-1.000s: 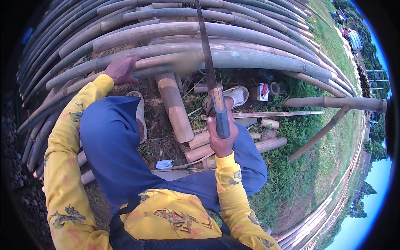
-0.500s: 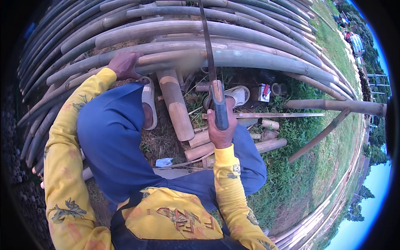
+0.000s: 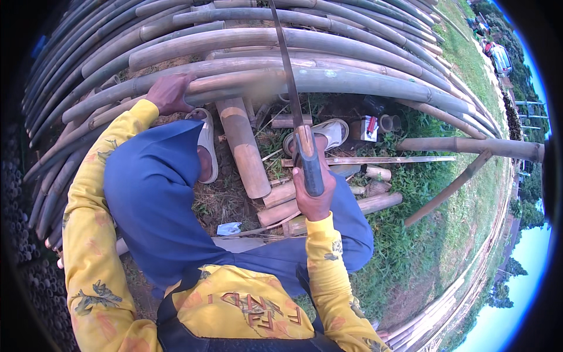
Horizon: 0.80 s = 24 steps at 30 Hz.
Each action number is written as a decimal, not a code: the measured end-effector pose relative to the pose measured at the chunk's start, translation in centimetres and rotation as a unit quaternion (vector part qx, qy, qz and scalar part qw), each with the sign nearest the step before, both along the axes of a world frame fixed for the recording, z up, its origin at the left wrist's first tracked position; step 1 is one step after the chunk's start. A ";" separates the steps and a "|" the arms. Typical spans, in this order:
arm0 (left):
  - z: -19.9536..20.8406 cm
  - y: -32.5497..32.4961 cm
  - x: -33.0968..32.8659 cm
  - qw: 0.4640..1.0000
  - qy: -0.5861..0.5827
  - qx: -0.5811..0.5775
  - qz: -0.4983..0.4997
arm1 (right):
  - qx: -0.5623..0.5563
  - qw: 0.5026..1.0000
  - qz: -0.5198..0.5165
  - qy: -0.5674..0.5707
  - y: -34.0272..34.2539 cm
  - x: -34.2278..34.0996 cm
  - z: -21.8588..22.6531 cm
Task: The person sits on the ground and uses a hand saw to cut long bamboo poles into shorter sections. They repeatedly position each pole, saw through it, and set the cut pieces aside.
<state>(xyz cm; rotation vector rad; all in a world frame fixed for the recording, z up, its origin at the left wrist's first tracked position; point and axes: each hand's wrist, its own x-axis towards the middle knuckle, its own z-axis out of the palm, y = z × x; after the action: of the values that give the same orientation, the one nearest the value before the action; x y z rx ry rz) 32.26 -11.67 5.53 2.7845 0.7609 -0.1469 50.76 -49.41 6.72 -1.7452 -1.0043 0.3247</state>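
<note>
Firmly, we are wrapping our right hand (image 3: 315, 200) around the dark handle (image 3: 311, 175) of a saw (image 3: 292, 91), fingers curling in and thumb lying along its near side. The saw is pointing away from us, its long blade (image 3: 281, 44) crossing a bamboo pole (image 3: 220, 85); a blurred patch is covering the pole just left of the blade, so we cannot tell whether the teeth are biting in. Our left hand (image 3: 169, 94) is clasping that pole farther left, fingers going over the top and thumb underneath. Below, a thick bamboo piece (image 3: 243, 149) is lying between our pale sandals (image 3: 212, 161). Right of the right sandal, a white box (image 3: 368, 134) is sitting beside some green plants (image 3: 413, 126). Beyond the pole, long bamboos (image 3: 223, 42) are stretching in rows.
</note>
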 end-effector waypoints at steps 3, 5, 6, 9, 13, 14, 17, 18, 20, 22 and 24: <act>-0.6 -0.1 -0.9 1.000 0.000 0.004 0.006 | -0.086 0.996 -0.008 -0.004 -9.4 -3.5 0.7; -0.7 -0.1 -0.6 1.000 -0.005 0.016 0.005 | -0.060 0.998 -0.024 -0.003 -9.8 -4.4 2.3; -0.6 -0.1 -0.5 1.000 -0.010 0.022 0.007 | -0.052 0.998 -0.014 0.018 -8.0 -3.0 1.4; -1.0 0.2 0.3 0.999 -0.031 0.028 -0.013 | -0.027 0.999 -0.006 0.035 -0.3 2.1 -2.5; -0.5 0.1 0.4 1.000 0.013 0.011 -0.004 | 0.030 0.999 -0.006 0.039 0.9 0.7 -0.6; -0.2 0.4 -0.1 1.000 0.007 0.017 0.000 | -0.011 0.998 -0.006 0.055 -1.7 -0.7 -0.7; -1.2 -0.1 -1.3 1.000 -0.006 0.021 0.003 | -0.101 0.995 -0.013 0.014 -11.3 -4.7 0.1; -1.3 0.1 -1.2 0.999 -0.015 0.031 0.000 | -0.085 0.996 -0.024 -0.021 -11.2 -5.6 1.9; -1.5 -0.1 -0.8 0.999 -0.023 0.036 -0.007 | -0.068 0.997 -0.007 -0.023 -8.7 -3.4 1.4; -1.5 0.2 -0.4 0.999 -0.022 0.029 -0.012 | -0.027 0.999 0.004 0.020 -3.6 0.2 -1.0; -1.5 -0.2 0.1 1.000 0.005 0.013 -0.003 | -0.020 1.000 0.008 -0.010 1.9 3.3 -3.0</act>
<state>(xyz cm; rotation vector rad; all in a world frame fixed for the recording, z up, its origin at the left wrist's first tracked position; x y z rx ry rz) 32.37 -11.90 4.03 2.8123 0.7617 -0.1521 54.05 -47.47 3.76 -1.7813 -1.0325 0.3392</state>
